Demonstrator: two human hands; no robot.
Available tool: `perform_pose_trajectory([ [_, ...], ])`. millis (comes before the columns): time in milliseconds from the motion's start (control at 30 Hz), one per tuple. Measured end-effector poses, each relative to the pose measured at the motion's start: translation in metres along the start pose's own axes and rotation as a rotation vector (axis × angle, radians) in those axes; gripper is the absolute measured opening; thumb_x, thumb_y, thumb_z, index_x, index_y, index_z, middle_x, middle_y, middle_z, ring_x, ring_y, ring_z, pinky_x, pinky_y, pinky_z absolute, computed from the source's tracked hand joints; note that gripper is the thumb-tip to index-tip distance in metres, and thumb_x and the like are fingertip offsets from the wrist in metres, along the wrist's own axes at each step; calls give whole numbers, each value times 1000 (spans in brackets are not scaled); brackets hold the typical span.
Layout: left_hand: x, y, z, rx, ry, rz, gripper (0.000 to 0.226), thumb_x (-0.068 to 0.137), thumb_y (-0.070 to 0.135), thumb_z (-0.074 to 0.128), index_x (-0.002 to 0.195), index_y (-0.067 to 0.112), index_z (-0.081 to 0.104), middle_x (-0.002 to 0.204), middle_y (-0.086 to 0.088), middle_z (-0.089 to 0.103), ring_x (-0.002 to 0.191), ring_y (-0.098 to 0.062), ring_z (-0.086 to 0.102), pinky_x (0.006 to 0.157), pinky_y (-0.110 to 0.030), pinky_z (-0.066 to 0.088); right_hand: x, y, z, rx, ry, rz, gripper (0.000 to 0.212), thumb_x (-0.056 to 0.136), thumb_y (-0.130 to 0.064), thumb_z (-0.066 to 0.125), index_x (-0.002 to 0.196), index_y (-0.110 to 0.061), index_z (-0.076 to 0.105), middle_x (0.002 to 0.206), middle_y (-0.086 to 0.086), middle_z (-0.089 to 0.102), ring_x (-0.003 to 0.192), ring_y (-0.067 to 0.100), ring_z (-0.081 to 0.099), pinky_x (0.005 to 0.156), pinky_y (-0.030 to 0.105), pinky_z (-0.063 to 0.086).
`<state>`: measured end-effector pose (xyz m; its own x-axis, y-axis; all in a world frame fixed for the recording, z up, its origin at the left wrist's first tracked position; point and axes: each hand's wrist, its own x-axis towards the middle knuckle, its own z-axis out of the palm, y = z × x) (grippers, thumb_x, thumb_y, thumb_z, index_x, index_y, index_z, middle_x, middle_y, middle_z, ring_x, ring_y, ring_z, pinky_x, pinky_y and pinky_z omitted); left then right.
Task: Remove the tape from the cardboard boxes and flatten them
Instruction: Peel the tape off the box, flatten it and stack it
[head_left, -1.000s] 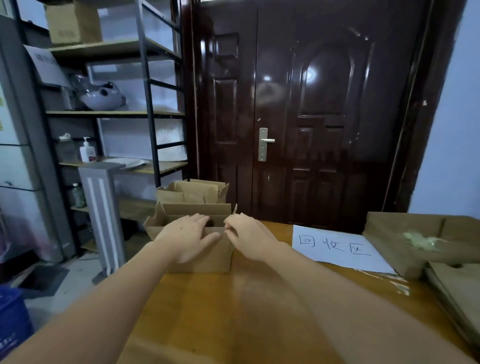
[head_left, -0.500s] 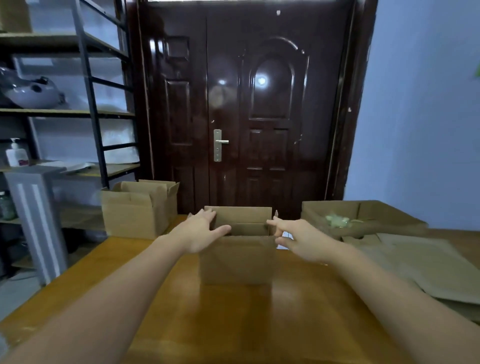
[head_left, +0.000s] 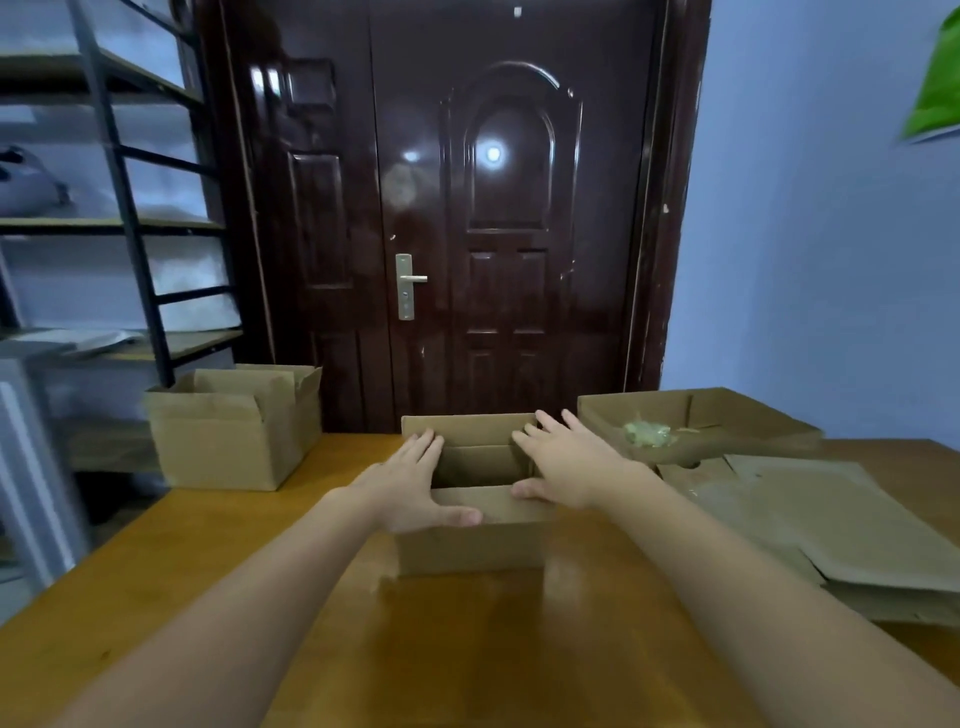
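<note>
Open cardboard box (head_left: 470, 540) on our table (head_left: 208, 561), our left hand (head_left: 410, 486) and right hand (head_left: 569, 467) on its rim, each grip spread flat, fingers straight

left hand (head_left: 402, 486) covers left rim of small open brown cardboard box (head_left: 470, 545) | right hand (head_left: 569, 467) hides its right wall | pale green crumpled wad (head_left: 647, 434) right of the fingers (head_left: 550, 423), too blurred to identify | green sheet (head_left: 935, 88) far upper right, cut by edge | grey metal shelf rack (head_left: 130, 228) left, blurred, cut off
</note>
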<state>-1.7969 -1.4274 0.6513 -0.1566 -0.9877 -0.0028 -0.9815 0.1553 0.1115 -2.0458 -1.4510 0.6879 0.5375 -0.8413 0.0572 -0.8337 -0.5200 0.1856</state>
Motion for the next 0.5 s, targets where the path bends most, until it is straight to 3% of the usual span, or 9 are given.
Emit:
perform_pose_trajectory([
  [100, 9, -10, -8, -8, 65, 3, 151, 47, 115, 19, 167, 27, -1, 175, 6, -3, 160, -24, 7, 125, -55, 25, 15, 2, -12, -13, -108, -14, 91, 96, -65, 50, 163, -23, 6, 169, 5, 18, 154, 33, 19, 126, 53, 6],
  [200, 18, -16, -10, 16, 27, 11, 153, 43, 116, 23, 167, 29, -1, 175, 5, -4, 160, -29, 6, 125, -55, 21, 24, 7, -14, 64, -235, 14, 93, 94, -65, 54, 163, -29, 3, 170, 2, 12, 151, 32, 27, 124, 52, 16],
  [267, 22, -17, -7, 38, 8, 14, 151, 46, 115, 24, 167, 29, -1, 175, 4, -4, 160, -29, 1, 126, -56, 12, 29, 11, -11, 123, -288, 22, 95, 94, -67, 54, 163, -29, 2, 170, 1, 9, 153, 31, 21, 123, 51, 20],
  [367, 25, -19, 2, -1, 25, 26, 151, 47, 114, 24, 168, 25, 5, 175, 4, 1, 161, -24, -3, 127, -54, 1, 34, 22, -1, 249, -304, -5, 100, 91, -67, 58, 163, -27, 1, 171, 2, 0, 157, 25, 1, 126, 50, 12],
  [433, 23, -21, 7, -115, 47, 36, 150, 49, 113, 35, 167, 23, 11, 174, 5, 7, 160, -22, 1, 128, -51, 7, 34, 30, 8, 396, -320, -1, 104, 89, -68, 61, 163, -30, -1, 171, -3, -7, 157, 21, 0, 126, 43, 14],
  [500, 22, -21, 11, -228, 73, 35, 143, 53, 107, 50, 166, 25, 17, 172, 7, 14, 158, -22, 10, 127, -50, 20, 32, 36, 21, 562, -325, 3, 103, 88, -69, 62, 162, -36, -2, 169, -12, -14, 156, 20, 8, 121, 39, 25],
])
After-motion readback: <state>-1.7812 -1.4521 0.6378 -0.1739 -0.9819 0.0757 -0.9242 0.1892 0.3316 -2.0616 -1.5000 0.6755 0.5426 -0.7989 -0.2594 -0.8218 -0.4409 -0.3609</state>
